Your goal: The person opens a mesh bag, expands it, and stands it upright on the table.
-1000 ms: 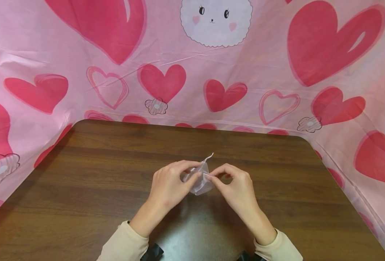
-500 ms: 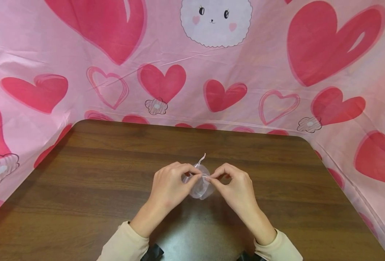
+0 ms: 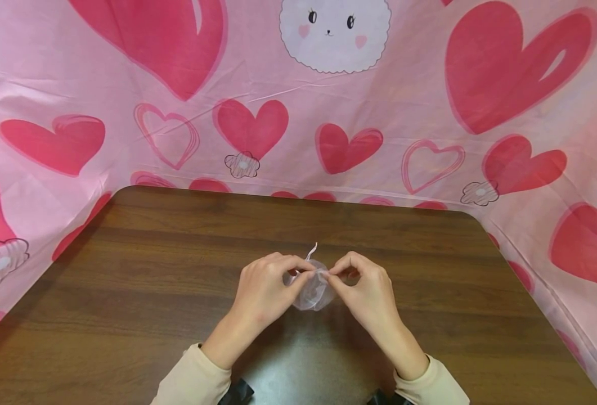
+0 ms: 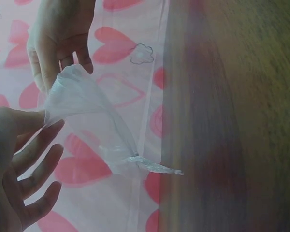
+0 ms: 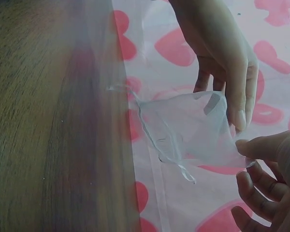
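Observation:
A small sheer white drawstring pouch [image 3: 313,295] is held up between two hands over the table. My left hand [image 3: 270,284] pinches its edge between thumb and index finger on the left. Opposite it, my right hand [image 3: 369,287] pinches the edge from the right, also with thumb and fingertip. Both wrist views show the pouch spread out between the hands, see-through, its interior faintly visible. One cord end [image 4: 159,166] dangles free in the left wrist view. In the right wrist view a cord loop [image 5: 183,173] sticks out near the gathered side.
The brown wooden table [image 3: 176,242] spreads around both forearms. Pink cloth with red hearts [image 3: 349,146] hangs behind and along both sides of it. Black straps [image 3: 236,392] show near the sleeve cuffs.
The pouch has turned and opened out into a rounder shape between the fingertips. Its cord end has shifted left and slightly nearer. Both hands have barely moved.

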A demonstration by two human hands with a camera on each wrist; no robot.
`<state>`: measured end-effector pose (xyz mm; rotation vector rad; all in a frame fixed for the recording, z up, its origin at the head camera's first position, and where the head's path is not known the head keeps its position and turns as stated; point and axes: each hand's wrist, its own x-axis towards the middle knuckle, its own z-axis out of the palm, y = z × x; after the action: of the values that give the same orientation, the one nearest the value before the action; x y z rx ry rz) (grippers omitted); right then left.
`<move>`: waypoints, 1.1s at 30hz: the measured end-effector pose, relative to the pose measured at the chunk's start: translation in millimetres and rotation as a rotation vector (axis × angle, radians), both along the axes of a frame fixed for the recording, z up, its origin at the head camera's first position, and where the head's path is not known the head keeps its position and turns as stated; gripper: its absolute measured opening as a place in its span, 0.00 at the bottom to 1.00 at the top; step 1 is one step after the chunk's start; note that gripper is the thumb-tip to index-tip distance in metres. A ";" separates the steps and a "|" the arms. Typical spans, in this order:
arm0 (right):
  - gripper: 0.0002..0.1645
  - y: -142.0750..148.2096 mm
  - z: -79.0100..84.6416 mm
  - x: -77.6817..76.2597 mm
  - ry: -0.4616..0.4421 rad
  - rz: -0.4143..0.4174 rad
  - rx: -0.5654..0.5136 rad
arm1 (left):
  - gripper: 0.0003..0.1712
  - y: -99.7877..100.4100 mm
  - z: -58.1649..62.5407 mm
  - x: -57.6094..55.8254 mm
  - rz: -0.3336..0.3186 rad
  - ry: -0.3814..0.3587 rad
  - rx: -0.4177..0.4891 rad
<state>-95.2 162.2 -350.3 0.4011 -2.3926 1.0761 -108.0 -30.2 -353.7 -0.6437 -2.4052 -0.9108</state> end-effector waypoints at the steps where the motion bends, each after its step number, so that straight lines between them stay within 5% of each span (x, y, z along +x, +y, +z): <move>1: 0.15 0.2 -0.1 0.0 -0.001 -0.003 0.000 | 0.05 0.1 -0.1 0.0 -0.002 0.003 -0.001; 16: 0.14 -0.4 -3.0 -2.0 0.038 0.123 -0.022 | 0.06 0.3 -0.3 0.1 0.021 0.016 -0.010; 33: 0.10 -1.4 -1.5 -1.9 0.088 0.126 -0.022 | 0.06 -1.1 1.5 -1.2 0.097 0.062 0.084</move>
<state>-97.1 160.8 -351.8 0.5856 -2.3020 1.1141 -109.2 -31.3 -352.2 -0.5123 -2.3085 -0.9323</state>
